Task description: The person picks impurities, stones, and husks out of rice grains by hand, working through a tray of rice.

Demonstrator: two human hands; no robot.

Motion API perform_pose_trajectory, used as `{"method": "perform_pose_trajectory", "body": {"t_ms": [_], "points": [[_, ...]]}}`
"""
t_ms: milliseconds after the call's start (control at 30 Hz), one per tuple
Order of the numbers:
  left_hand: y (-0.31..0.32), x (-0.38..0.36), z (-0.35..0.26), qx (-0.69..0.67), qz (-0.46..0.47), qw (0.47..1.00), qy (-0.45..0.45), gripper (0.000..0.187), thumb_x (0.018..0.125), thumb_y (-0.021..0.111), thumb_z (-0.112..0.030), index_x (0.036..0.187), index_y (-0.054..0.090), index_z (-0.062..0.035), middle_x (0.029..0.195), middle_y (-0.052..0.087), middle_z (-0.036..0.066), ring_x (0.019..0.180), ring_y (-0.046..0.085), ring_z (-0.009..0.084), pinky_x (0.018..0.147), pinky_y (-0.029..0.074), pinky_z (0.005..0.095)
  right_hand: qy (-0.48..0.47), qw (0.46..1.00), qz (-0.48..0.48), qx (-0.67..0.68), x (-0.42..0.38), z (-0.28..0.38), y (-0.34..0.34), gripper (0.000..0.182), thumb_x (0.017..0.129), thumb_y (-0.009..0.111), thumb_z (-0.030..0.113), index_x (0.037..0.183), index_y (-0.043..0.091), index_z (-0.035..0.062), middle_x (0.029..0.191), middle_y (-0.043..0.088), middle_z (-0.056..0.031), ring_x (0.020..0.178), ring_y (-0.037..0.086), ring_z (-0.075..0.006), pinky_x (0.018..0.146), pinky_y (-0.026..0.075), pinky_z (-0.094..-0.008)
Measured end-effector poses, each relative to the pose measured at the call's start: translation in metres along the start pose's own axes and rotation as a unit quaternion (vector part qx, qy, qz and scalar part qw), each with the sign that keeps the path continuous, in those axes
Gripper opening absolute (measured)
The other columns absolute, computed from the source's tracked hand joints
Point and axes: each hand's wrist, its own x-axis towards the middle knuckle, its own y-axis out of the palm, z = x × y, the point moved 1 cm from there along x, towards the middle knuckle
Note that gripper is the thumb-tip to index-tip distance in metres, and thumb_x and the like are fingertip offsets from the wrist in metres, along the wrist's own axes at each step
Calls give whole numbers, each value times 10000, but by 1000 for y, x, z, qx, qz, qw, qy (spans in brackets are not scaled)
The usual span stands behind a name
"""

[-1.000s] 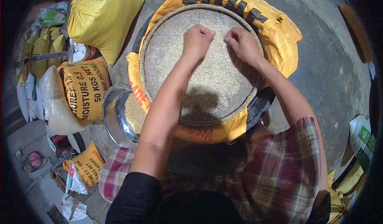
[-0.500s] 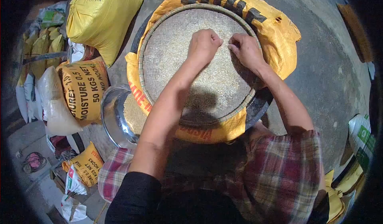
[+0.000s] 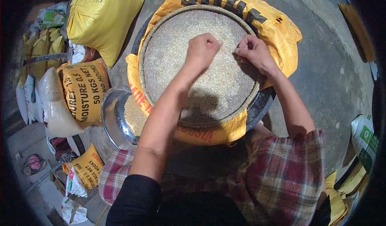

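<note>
A round woven tray [image 3: 141, 65] with a bound rim lies on an orange printed sack [image 3: 287, 45], with pale grains [image 3: 225, 91] spread thinly over it. Above the tray's middle is my left hand [image 3: 203, 51], its fingers curled and the thumb pressed to the index finger. What it pinches, if anything, is too small to see. My right hand [image 3: 253, 53] is over the tray's right side, thumb and forefinger close together in a pinch; its contents cannot be made out. The two hands are apart.
A metal basin [image 3: 107, 113] with brown grain [image 3: 134, 115] stands left of the tray. Full yellow [image 3: 104, 21] and orange [image 3: 86, 91] sacks stand farther left. A dark round rim [image 3: 261, 109] shows under the orange sack. A brush-like brown object [image 3: 357, 33] lies far right.
My right hand has moved right and slightly down, away from my left hand. My left hand has shifted slightly left.
</note>
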Motion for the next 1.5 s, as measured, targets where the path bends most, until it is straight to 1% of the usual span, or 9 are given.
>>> {"method": "perform_pose_trajectory", "body": {"t_ms": [267,467,600,867,1067,1133,1200,1267,1500], "points": [[7,25,-3,-27,-14,1000,-3,261,770,671,-284,712,655,-29,712,646,146,680,634,274,670,490,378,-198,962,-47,-184,-2,16,29,115,746,643,77,823,610,-1,799,629,-205,769,607,-376,707,479,-411],[24,38,6,59,-10,997,44,196,756,678,-235,774,674,-40,731,654,144,698,635,265,683,497,369,-147,977,-86,-129,-12,12,9,114,776,631,115,784,587,10,707,620,-126,630,600,-237,604,462,-342],[3,33,-2,77,11,997,-1,204,780,673,-263,812,692,-62,721,659,116,688,640,224,671,502,345,20,989,-28,145,-20,9,-4,134,798,639,151,759,551,58,675,518,57,590,498,-67,538,414,-236],[21,31,-4,114,-4,992,58,197,743,688,-238,769,679,-44,760,656,169,760,636,324,714,496,395,-191,965,-74,-166,-16,16,21,94,757,622,77,815,592,10,771,625,-172,714,624,-322,682,485,-400],[-5,30,2,-58,-5,998,-24,104,739,661,-121,782,662,-25,798,658,117,696,635,223,677,504,343,-170,962,-81,-196,-17,17,16,86,757,605,64,788,568,-7,754,612,-194,725,608,-363,687,480,-418],[-9,34,8,-417,97,893,-138,89,747,647,-99,783,649,-18,786,652,71,674,619,163,654,501,301,-139,970,-94,-175,-18,24,11,83,756,604,63,785,566,-5,761,612,-195,727,606,-366,686,480,-420],[-4,33,14,-427,74,890,-140,103,746,661,-113,794,649,-23,769,647,33,658,610,140,647,503,285,-147,970,-91,-170,-17,34,9,76,757,603,61,787,568,0,777,613,-198,747,601,-375,696,476,-425],[5,37,24,-196,28,979,-57,121,725,685,-129,786,657,-29,779,663,76,681,632,171,664,509,305,-187,961,-97,-178,-3,25,13,75,756,606,60,793,574,3,784,614,-200,758,600,-377,703,474,-427],[4,10,-14,133,78,988,-17,177,708,706,-196,778,670,-37,812,660,173,786,636,345,720,502,406,-272,922,-63,-269,29,22,24,93,747,623,68,816,603,9,805,614,-213,788,598,-388,710,470,-438]]}}
